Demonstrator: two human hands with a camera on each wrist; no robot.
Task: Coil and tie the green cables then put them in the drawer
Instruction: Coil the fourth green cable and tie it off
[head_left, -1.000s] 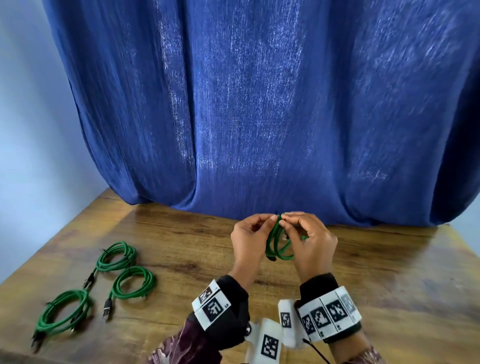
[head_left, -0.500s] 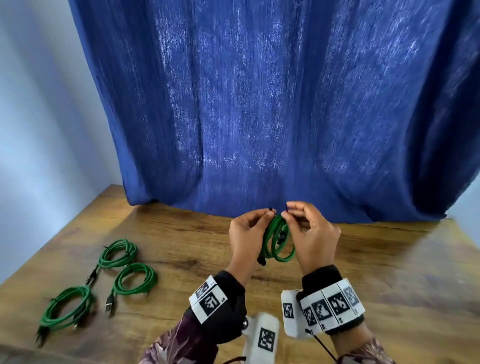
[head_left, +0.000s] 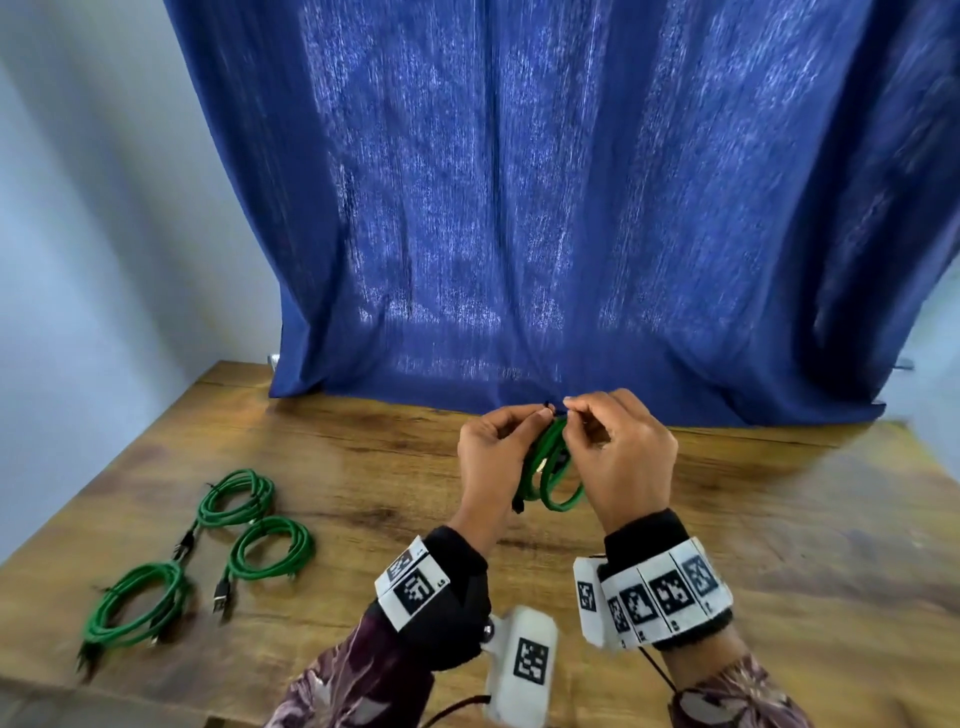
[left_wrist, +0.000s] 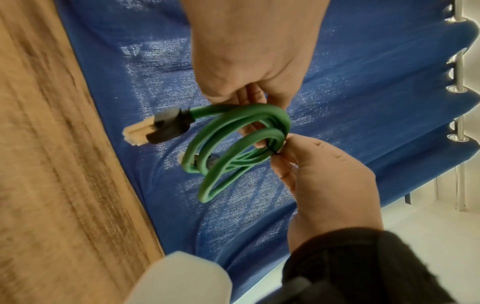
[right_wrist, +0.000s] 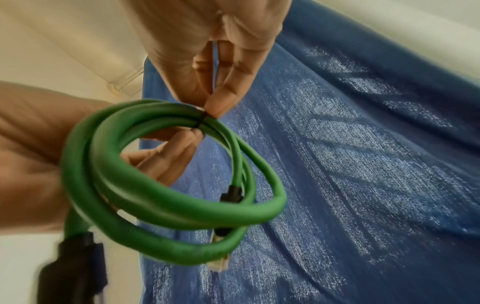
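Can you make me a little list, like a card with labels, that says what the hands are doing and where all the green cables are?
held cable: one green coil, up off the table
left hand: grips the coil
right hand: pinches the black tie round the coil
tie: wrapped round the strands at the top
other cables: three coiled cables on the table's left side
behind: blue curtain
drawer: not in view

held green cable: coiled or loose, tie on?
Coiled: the green cable hangs in stacked loops between both hands. A black tie wraps the bundle; whether it is fastened, cannot tell.
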